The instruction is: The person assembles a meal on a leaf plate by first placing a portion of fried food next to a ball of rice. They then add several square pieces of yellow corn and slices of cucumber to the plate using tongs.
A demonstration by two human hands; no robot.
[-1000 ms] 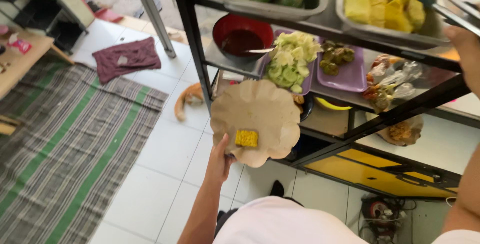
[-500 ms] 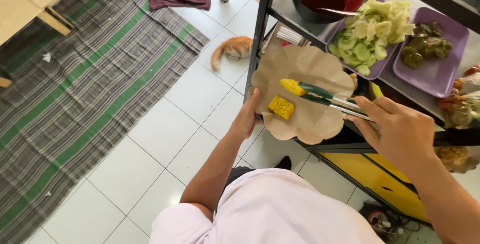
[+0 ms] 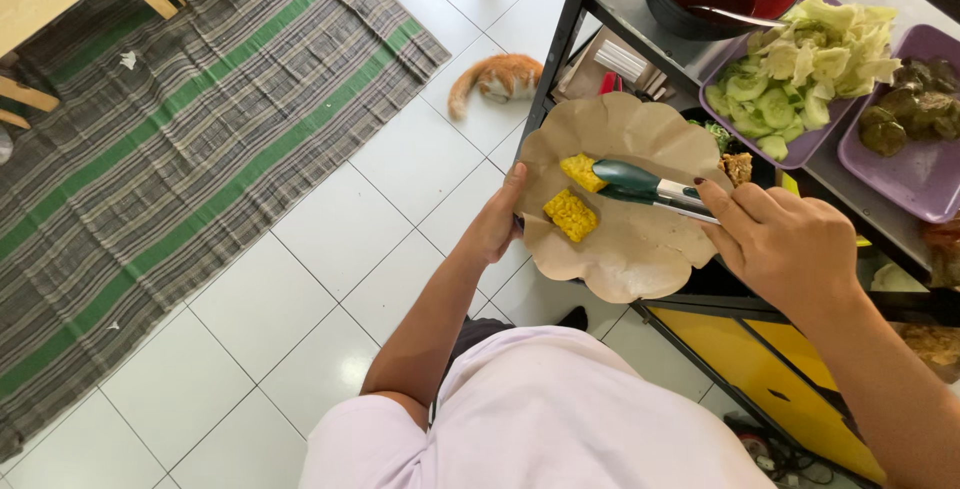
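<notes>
Head view: the left hand [image 3: 497, 229] grasps the edge of the brown paper sheet [image 3: 640, 239]. On the sheet lie two yellow pieces [image 3: 571, 214]. The right hand [image 3: 780, 244] is clenched on green-tipped tongs [image 3: 640, 184], whose tips touch the upper piece.

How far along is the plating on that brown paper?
Done: one yellow piece already lies on the brown paper, which the left hand holds up by its edge. In hand: the right hand grips tongs whose tips are at a second yellow piece on the paper; whether they have released it cannot be told. Left: the cucumber and cabbage tray looks unserved.
</notes>
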